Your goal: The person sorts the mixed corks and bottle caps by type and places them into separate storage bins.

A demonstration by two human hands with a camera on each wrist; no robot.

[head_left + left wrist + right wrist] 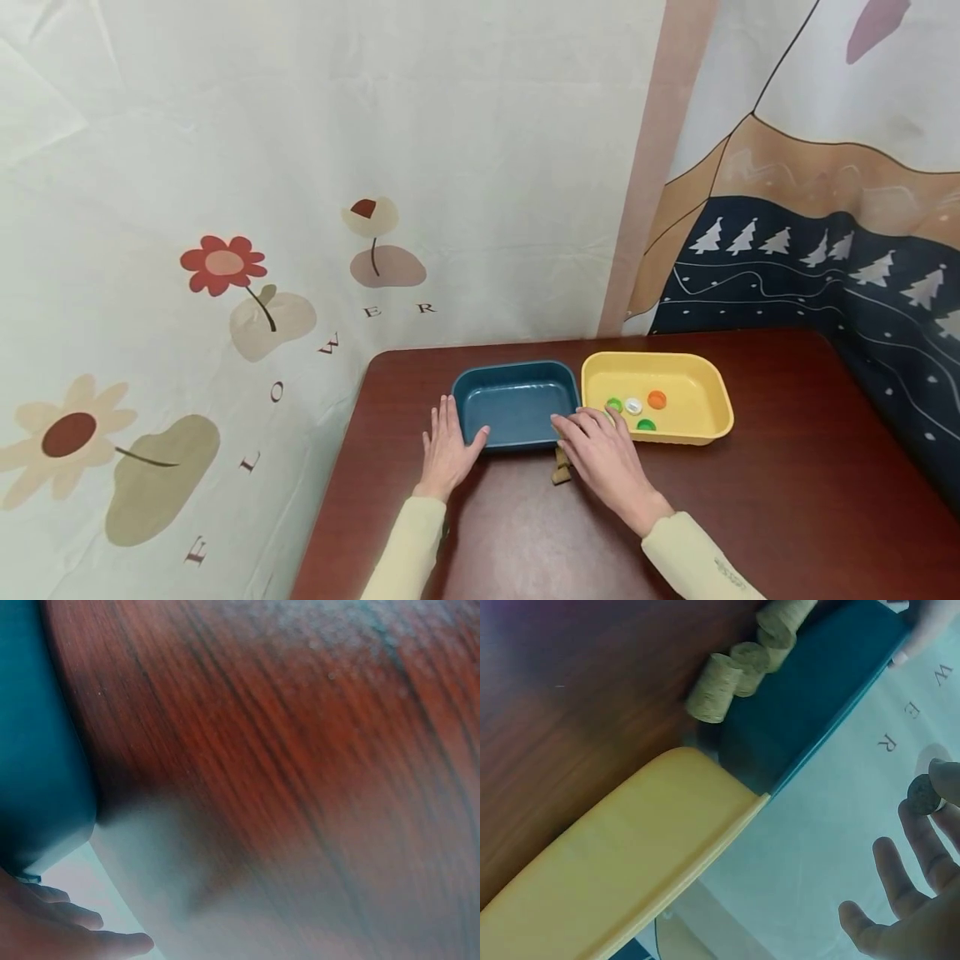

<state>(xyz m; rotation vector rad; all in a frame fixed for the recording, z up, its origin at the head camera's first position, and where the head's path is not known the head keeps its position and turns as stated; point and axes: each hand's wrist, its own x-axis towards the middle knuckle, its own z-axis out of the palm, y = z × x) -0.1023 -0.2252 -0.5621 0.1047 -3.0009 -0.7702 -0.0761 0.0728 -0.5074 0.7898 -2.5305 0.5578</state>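
Observation:
My left hand [447, 448] rests against the left side of a dark blue tray [517, 412], its fingers straight and the thumb near the front rim. In the left wrist view some of its fingers [75, 922] show below the tray's corner. My right hand [606, 462] hovers by the tray's front right corner. In the right wrist view it pinches a cork [923, 795] between thumb and fingertips, above tray height. Several more corks [715, 688] lie on the table along the blue tray's front; in the head view, the right hand partly hides these corks [561, 471].
A yellow tray [693, 392] stands just right of the blue one. Inside it are several bottle caps, including an orange cap [657, 400] and a white cap [633, 406]. The brown table [795, 467] meets a printed cloth backdrop [487, 167] behind.

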